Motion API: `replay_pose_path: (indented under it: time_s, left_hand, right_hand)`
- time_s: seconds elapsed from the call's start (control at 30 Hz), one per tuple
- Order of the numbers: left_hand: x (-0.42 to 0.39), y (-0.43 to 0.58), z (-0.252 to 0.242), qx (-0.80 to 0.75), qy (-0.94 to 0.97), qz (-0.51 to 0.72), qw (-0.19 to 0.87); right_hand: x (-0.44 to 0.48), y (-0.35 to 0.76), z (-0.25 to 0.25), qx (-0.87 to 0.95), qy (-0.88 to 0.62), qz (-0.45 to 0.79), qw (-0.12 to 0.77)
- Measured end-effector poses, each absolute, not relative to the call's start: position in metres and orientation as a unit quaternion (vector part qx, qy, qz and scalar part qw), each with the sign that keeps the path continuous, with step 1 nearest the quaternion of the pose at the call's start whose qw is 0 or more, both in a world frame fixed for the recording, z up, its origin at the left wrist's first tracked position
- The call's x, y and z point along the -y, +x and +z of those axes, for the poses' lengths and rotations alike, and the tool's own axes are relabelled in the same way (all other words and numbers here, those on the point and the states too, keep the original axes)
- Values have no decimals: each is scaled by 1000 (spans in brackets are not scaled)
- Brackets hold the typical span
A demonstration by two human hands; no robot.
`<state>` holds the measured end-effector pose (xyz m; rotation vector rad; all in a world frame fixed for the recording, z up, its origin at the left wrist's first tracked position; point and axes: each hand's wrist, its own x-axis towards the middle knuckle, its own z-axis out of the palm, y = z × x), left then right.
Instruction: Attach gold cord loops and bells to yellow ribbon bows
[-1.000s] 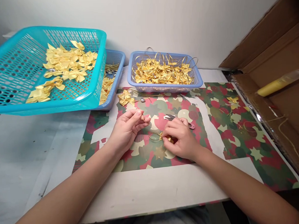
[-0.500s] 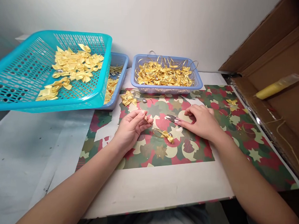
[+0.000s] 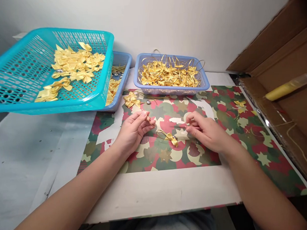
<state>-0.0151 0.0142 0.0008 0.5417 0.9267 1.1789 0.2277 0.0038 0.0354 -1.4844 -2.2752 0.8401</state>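
Observation:
My left hand (image 3: 137, 130) pinches the end of a thin gold cord (image 3: 150, 122) between thumb and fingertips. Just below its fingertips lies a small yellow ribbon bow (image 3: 173, 139) with a gold cord loop and a silvery bead, on the patterned paper. Whether the pinched cord runs on into that loop is hard to see. My right hand (image 3: 203, 129) is closed around small thread snips (image 3: 179, 125). Their blades are smeared by motion and point left, above the bow. Behind my left hand lie another yellow bow (image 3: 131, 100) and a silvery bell-like bead (image 3: 148, 102).
A turquoise basket (image 3: 48, 106) of yellow bows stands at the left, overlapping a blue basket (image 3: 124, 70). Another blue basket (image 3: 171, 89) at the back holds looped bows. Cardboard (image 3: 275, 62) walls the right side, near a yellow tube (image 3: 288, 87) and loose bow (image 3: 240, 103).
My right hand has lifted slightly and its fingers have closed around the snips, which lay under its fingertips before. My left hand keeps its pinch. The view has shifted slightly.

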Motion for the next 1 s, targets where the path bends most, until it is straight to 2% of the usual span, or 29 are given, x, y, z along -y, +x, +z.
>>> replay_pose_path:
  time_s: [0.13,0.47,1.0]
  left_hand:
    - [-15,-15,0,-414,242,527,701]
    - [-14,-15,-2,-417,245,523,701]
    - [-14,-14,1,-421,250,520,699]
  right_hand:
    - [1,224,41,831,-490,246,92]
    - [3,221,38,854,-483,144,130]
    - [2,220,35,855,-471,164,141]
